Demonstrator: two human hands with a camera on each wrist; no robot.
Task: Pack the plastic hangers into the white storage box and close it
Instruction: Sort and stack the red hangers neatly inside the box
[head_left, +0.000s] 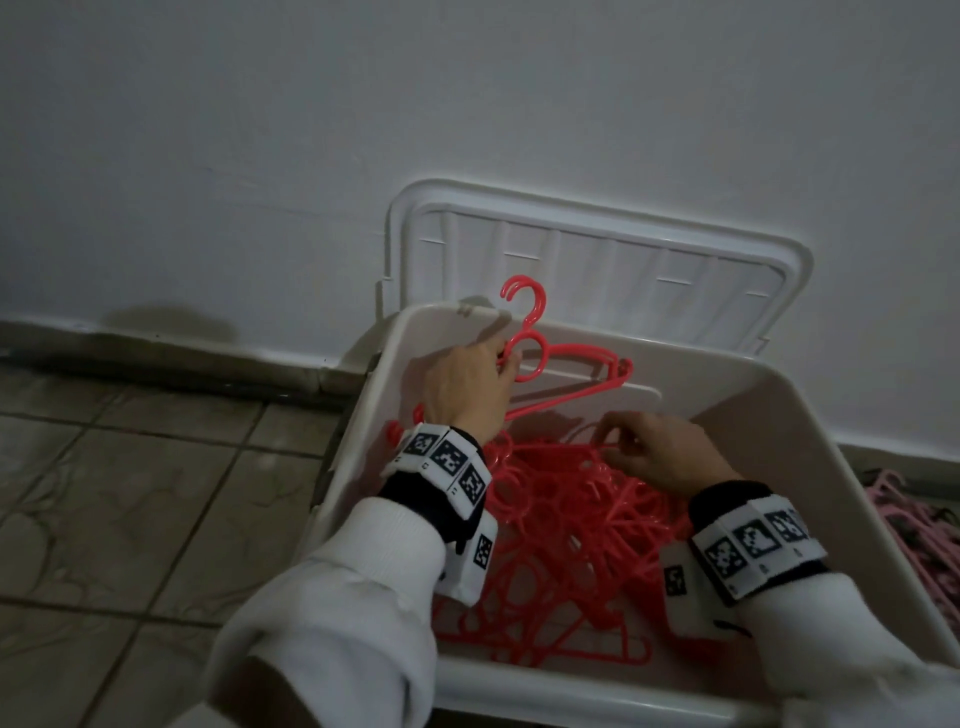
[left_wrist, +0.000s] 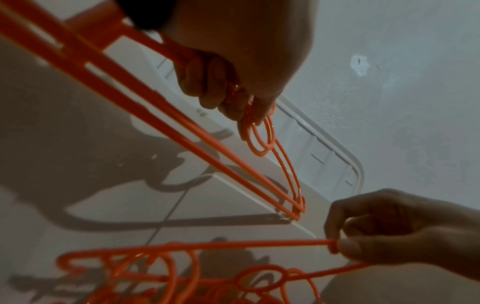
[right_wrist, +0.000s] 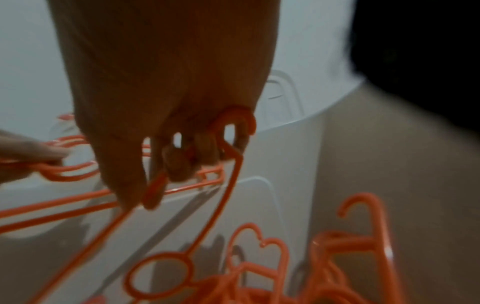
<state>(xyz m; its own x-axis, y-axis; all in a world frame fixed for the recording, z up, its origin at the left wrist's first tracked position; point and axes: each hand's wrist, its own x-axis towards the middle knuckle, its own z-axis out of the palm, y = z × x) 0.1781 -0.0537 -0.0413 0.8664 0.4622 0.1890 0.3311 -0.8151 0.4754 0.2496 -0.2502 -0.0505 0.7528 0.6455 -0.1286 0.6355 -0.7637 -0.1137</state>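
Observation:
The white storage box (head_left: 810, 436) stands on the floor with its lid (head_left: 582, 260) leaning open against the wall. A tangled pile of red plastic hangers (head_left: 566, 540) fills the box. My left hand (head_left: 467, 384) grips a small bunch of red hangers (head_left: 561, 364) near their hooks, upright against the far inner wall; the left wrist view shows the fingers (left_wrist: 207, 82) curled round their necks. My right hand (head_left: 654, 447) pinches the end of another red hanger (left_wrist: 197, 245) above the pile, its fingers (right_wrist: 182, 162) curled round the plastic.
A pile of pink hangers (head_left: 919, 525) lies on the floor right of the box. Brown floor tiles (head_left: 130, 493) spread to the left. The white wall (head_left: 467, 104) and a grey skirting strip (head_left: 156, 358) run behind the box.

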